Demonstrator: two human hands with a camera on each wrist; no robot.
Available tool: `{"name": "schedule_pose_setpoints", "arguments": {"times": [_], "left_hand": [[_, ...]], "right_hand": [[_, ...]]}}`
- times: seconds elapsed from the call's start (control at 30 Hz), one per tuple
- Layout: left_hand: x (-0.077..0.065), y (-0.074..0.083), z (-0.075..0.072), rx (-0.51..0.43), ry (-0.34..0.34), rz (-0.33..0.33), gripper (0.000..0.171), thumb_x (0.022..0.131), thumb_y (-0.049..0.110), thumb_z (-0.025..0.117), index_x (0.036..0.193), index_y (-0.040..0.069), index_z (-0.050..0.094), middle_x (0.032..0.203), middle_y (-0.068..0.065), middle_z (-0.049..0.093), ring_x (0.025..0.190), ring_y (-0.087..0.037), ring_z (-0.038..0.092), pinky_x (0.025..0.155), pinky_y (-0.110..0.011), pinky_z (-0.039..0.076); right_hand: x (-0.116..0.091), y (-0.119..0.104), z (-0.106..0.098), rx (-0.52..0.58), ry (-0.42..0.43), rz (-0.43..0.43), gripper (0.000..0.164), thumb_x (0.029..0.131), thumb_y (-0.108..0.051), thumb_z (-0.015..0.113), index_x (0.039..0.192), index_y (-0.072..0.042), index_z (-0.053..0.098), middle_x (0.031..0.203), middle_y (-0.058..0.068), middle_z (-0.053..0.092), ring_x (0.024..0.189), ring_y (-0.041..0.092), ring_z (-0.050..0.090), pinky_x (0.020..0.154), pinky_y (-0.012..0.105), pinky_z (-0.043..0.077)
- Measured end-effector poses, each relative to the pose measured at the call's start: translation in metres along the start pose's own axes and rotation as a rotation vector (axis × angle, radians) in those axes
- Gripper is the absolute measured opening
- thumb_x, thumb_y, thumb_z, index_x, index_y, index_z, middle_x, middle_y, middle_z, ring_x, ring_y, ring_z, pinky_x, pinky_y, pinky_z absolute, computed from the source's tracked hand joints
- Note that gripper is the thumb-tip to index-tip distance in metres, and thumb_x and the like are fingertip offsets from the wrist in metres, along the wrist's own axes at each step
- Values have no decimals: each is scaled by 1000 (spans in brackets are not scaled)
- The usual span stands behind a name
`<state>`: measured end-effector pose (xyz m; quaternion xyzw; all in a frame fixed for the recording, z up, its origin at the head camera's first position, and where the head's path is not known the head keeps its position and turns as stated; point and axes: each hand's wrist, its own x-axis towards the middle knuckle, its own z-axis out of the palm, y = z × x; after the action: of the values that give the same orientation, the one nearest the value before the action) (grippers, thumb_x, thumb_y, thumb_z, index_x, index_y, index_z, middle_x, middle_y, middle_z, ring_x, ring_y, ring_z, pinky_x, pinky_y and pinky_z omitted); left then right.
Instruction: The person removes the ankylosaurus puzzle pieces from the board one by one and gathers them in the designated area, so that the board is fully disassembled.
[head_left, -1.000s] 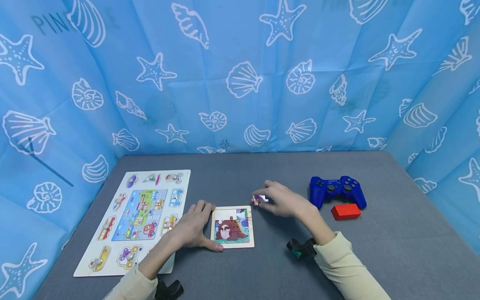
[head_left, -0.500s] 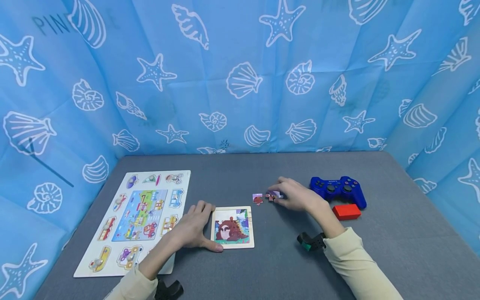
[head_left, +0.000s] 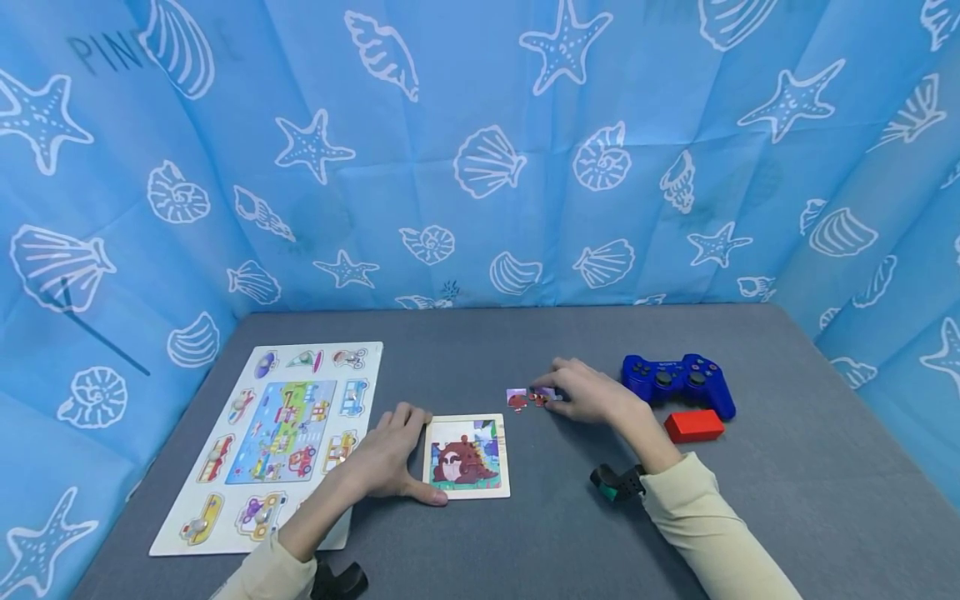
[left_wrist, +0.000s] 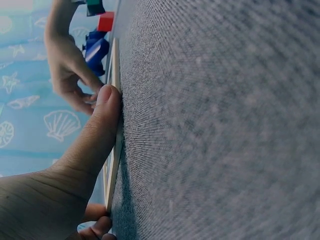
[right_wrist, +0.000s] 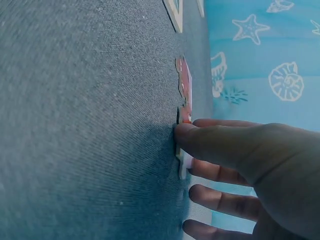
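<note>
A small wooden jigsaw frame lies on the table, partly filled with a brown spiky dinosaur picture; its upper left shows bare wood. My left hand holds it by the left side, thumb at the near edge and fingers at the far edge. Beyond its upper right corner lies a loose purple-and-brown jigsaw piece. Right beside that, my right hand pinches a second jigsaw piece between thumb and fingers, low against the table. My fingers cover part of this second piece. The two pieces appear to meet edge to edge.
On the left lies a large white peg puzzle board with vehicle pieces, partly under my left forearm. A blue game controller and a red block are right of my right hand. A blue shell-print curtain hangs behind the grey table.
My right hand has left one jigsaw piece on the table, shifted right and taken hold of another. It has since edged slightly left towards the first piece. The left hand stays put.
</note>
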<state>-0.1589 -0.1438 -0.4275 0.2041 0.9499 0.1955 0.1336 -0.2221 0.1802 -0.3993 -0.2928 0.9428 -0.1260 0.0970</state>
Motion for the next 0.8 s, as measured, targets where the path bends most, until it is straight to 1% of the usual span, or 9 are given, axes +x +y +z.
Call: {"name": "schedule_pose_setpoints", "arguments": {"times": [0.07,0.23,0.4,0.6,0.8], "left_hand": [[0,0,0,-2,-1,-2,114,59,65,92,145,6,46,134,-16,48,116,-33,49,97,-55,47],[1,0,0,2,-1,-3,115,59,65,92,146,7,45,134,-16,48,116,-34,49,97,-55,47],[1,-1,0,2,0,6,114,59,65,92,145,6,46,133,-16,48,114,-32,49,95,-54,47],[0,-1,1,3,4,13,113,60,64,92,145,6,46,132,-16,49,113,-32,49,94,-53,48],[-1,-1,1,5,7,11,114,59,65,92,145,6,46,132,-16,49,113,-32,49,94,-54,48]], "right_hand": [[0,0,1,-1,-5,10,35,96,-17,70,131,-10,70,111,10,65,98,21,59,80,39,52],[-1,3,2,19,11,30,37,96,-21,71,131,-8,69,112,10,64,98,22,59,84,42,52],[-3,5,5,46,29,44,34,97,-21,70,129,-9,70,111,9,65,101,23,60,88,46,53],[-2,7,8,49,52,25,29,97,-19,70,125,-9,72,108,8,67,98,22,62,85,44,53],[-3,6,9,49,59,61,29,97,-21,71,124,-10,72,107,7,67,96,20,62,85,43,54]]}}
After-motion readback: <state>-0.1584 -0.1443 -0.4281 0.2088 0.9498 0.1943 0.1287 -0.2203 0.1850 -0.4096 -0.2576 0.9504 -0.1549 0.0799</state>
